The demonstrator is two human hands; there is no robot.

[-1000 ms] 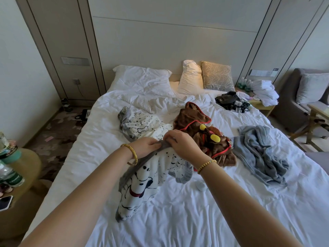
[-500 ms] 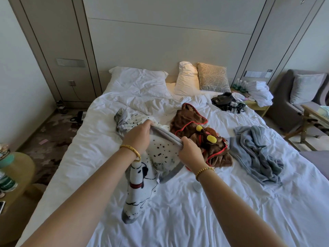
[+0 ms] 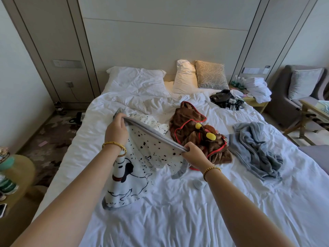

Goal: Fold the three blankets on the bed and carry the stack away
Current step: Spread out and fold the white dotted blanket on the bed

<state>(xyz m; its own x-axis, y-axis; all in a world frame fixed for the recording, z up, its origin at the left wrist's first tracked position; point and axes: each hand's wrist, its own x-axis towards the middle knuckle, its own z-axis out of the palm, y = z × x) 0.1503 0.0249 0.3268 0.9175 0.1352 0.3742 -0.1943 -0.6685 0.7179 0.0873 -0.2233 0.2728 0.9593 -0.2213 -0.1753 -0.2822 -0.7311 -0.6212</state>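
Both hands hold the white spotted blanket (image 3: 142, 163) up by its grey-trimmed top edge in the centre of the frame: the left hand (image 3: 116, 130) has its grip clamped on the upper-left end of that edge, fingers curled over the trim, and the right hand (image 3: 193, 154) pinches the lower-right end, so the edge runs taut and slanting between them. The rest of that blanket (it carries a cartoon dog print with a red collar) hangs down and trails onto the white bed (image 3: 178, 220) in the lower centre, while another part of it lies bunched behind the left hand. Just right of the right hand lies the brown blanket (image 3: 194, 132), crumpled, with red piping and two yellow knobs on top; its near edge is partly hidden behind the right wrist. Further right, apart from the brown one, the grey blanket (image 3: 258, 150) lies in a loose heap on the bed. Each wrist wears a gold bracelet. At the head of the bed, in the upper centre, stand two white pillows and a beige patterned cushion (image 3: 211, 74), with a black bag and tangled cables (image 3: 226, 100) beside them at upper right. A small white round object (image 3: 198, 184) rests on the sheet below the right wrist.
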